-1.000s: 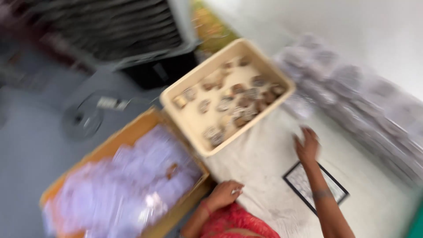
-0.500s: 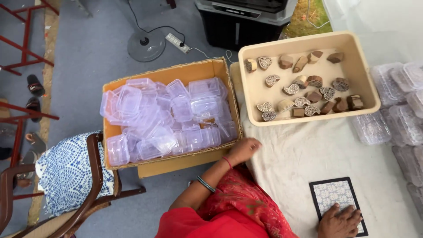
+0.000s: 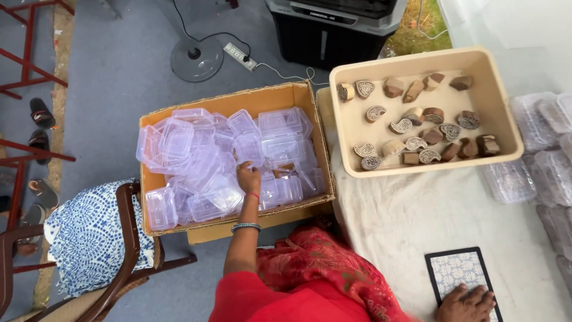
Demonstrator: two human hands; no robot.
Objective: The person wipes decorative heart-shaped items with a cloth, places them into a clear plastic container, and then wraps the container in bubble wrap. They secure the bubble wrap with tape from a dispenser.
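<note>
A person in a red garment reaches the left hand (image 3: 248,177) into a cardboard box (image 3: 286,98) on the floor, fingers curled down among a heap of clear plastic containers (image 3: 196,161) with snap lids; whether the grip has closed on one of them cannot be told from this angle, since the fingertips are sunk among the tubs. The right hand (image 3: 468,304) lies flat, fingers spread and holding nothing, on a dark-bordered patterned card (image 3: 456,271) at the near edge of the cloth-covered surface (image 3: 417,214), a placement that looks meant to steady the body as the person leans across to the box. The box stands just beside the surface, its flaps open, seemingly within easy reach of a seated worker. On the cloth above the card sits a beige plastic tray (image 3: 497,113) holding carved wooden printing blocks (image 3: 417,134), laid out singly with several patterned faces turned up. More clear containers (image 3: 536,155) lie stacked along the right side of the surface. A wooden chair draped in blue-and-white fabric (image 3: 83,238) stands to the left of the box, and a fan base (image 3: 195,58) with a power strip (image 3: 239,56) rests on the grey floor beyond
</note>
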